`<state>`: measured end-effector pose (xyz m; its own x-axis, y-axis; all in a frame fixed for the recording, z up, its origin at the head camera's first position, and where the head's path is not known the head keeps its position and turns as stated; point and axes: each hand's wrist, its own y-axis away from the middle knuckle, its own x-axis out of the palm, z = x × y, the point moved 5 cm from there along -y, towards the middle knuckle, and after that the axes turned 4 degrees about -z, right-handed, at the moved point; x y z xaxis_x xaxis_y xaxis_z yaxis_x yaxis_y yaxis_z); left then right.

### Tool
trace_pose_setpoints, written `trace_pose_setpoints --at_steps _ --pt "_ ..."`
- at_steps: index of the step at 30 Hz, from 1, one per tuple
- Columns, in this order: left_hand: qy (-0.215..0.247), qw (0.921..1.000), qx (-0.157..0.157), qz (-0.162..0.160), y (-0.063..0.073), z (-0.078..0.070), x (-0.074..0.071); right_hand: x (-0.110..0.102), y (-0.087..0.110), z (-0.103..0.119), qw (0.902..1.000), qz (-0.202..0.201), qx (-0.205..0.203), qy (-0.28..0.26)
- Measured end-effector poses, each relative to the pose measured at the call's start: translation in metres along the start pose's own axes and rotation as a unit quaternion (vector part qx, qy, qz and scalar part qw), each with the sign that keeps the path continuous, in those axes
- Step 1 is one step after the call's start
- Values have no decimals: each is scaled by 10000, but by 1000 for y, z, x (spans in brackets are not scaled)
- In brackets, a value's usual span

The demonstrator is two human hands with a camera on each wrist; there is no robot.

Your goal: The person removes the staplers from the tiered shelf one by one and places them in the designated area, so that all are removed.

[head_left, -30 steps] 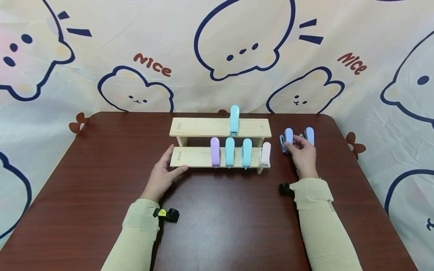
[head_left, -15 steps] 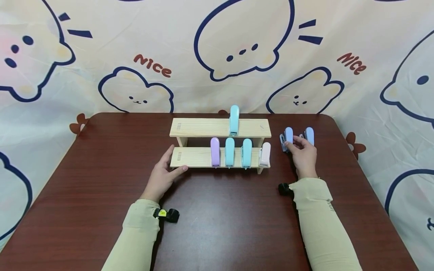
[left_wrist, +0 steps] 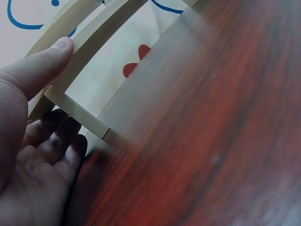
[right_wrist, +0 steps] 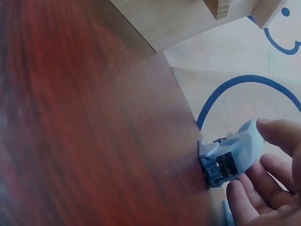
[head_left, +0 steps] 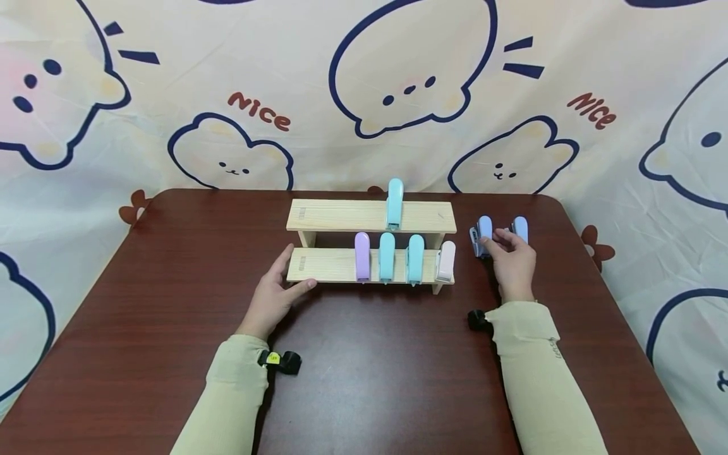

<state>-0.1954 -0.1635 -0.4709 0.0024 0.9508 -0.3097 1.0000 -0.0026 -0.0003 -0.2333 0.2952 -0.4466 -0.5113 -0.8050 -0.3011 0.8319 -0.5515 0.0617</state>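
Note:
My left hand (head_left: pixel 270 297) holds the left end of a two-tier wooden rack (head_left: pixel 324 265). Its thumb (left_wrist: pixel 51 59) lies on the board's edge, with the other fingers curled near the leg below. On the right, my right hand (head_left: pixel 514 265) pinches a blue stapler (head_left: pixel 483 236) between thumb and fingers; the right wrist view shows this stapler (right_wrist: pixel 235 153) low at the tabletop. Just beyond that hand is a second blue stapler (head_left: pixel 520 229), partly hidden. The lower tier bears a purple stapler (head_left: pixel 362 257), two turquoise staplers (head_left: pixel 387 257) and a white stapler (head_left: pixel 446 261).
Another turquoise stapler (head_left: pixel 395 203) stands on the upper tier, right of its middle. The rack sits near the back of a dark brown table (head_left: pixel 370 379). A cartoon-printed cloth (head_left: pixel 409 158) hangs behind and along both sides.
The head view shifts slightly. My right hand turns a little to the right while staying at the blue stapler; my left hand and the rack keep their places.

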Motion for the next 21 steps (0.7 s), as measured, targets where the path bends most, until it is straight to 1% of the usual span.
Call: trace_pose_setpoints --at_steps 5,10,17,21 --pt "-5 10000 -5 3 0 0 0 -2 3 8 9996 -161 -198 -80" --pt "23 10000 8 9 0 -1 0 -4 7 21 9993 -170 -336 -76" --pt "85 10000 15 29 1 -1 1 -6 19 43 9973 -207 -663 -225" --pt "81 10000 33 46 0 -1 1 -8 26 53 9968 -211 -746 -210"
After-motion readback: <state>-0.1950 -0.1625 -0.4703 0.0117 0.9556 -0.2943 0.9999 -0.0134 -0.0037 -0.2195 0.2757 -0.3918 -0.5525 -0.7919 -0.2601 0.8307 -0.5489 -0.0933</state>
